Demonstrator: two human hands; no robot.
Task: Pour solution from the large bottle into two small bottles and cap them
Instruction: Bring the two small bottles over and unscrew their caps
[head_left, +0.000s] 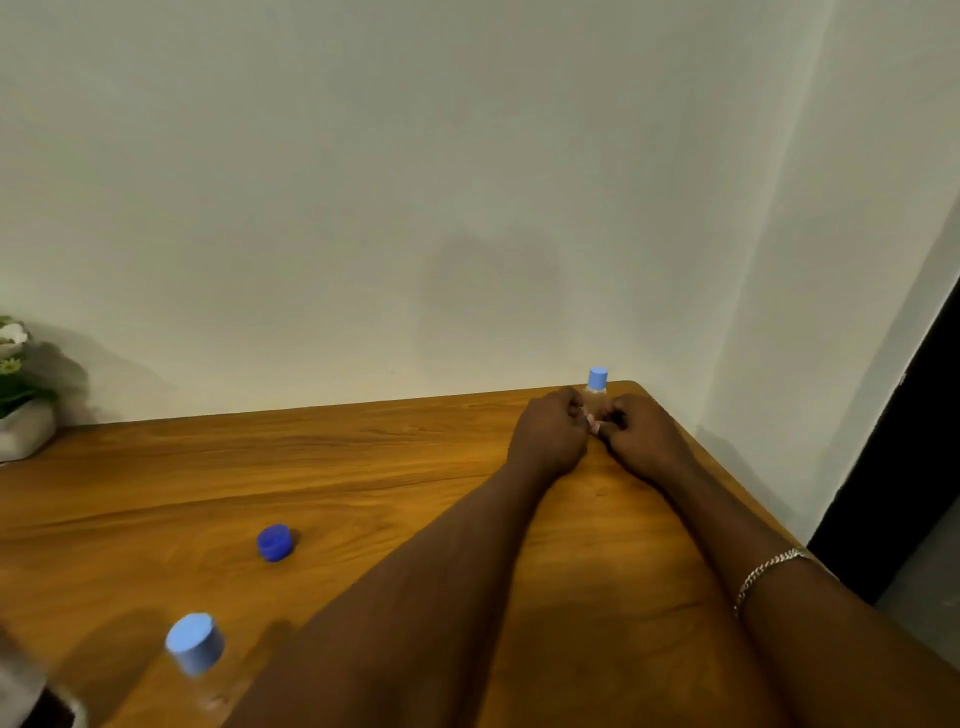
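Both hands reaching to far right corner of wooden counter (322, 467), meeting at small clear plastic bottle with light blue cap (597, 378). Left hand (550, 436) and right hand (641, 436) curling fingers around its lower body, bottle standing upright. Second small clear bottle with light blue cap (195, 644) sitting near left, blurry. Loose dark blue round cap (274, 542) lying mid-counter, well apart from both. Silver chain bracelet (769, 569) showing on right wrist

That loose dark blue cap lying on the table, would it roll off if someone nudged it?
Probably a little. The dark blue cap looks tipped onto its round side on the table, so a nudge may roll it in a curve. It seems small and light, likely easy to pinch, and stiff rather than floppy.
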